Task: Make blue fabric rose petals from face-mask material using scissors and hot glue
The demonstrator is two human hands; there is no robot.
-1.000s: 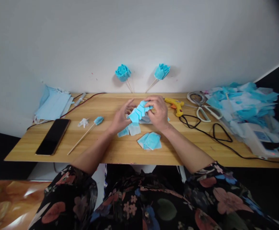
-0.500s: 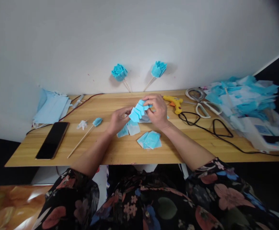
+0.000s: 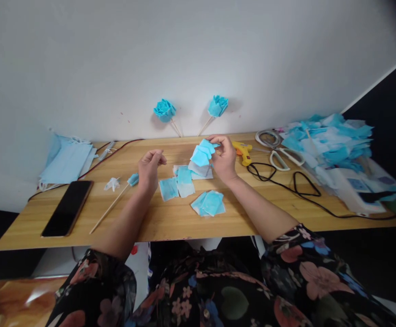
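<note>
Several overlapping blue fabric pieces [image 3: 201, 155] hang from the fingers of my right hand [image 3: 222, 156], above the table. My left hand [image 3: 152, 165] is raised to their left, its fingers curled together; anything between them is too small to make out. Below the hands lie blue and white squares [image 3: 185, 180], with a small fanned pile of blue squares [image 3: 211, 203] nearer the front edge. A stick with a small blue bud [image 3: 133, 179] lies beside my left forearm.
Two blue fabric flowers [image 3: 165, 110] [image 3: 217, 106] on sticks lean against the wall. Phone [image 3: 67, 209] and masks [image 3: 66, 159] lie left on the table [image 3: 170, 225]. A yellow glue gun [image 3: 243, 152], scissors [image 3: 286, 159], black cable [image 3: 296, 193] and blue scraps [image 3: 334, 141] are right.
My left hand has let go of the blue pieces and moved left. My right hand still holds them. The view has shifted slightly.
</note>
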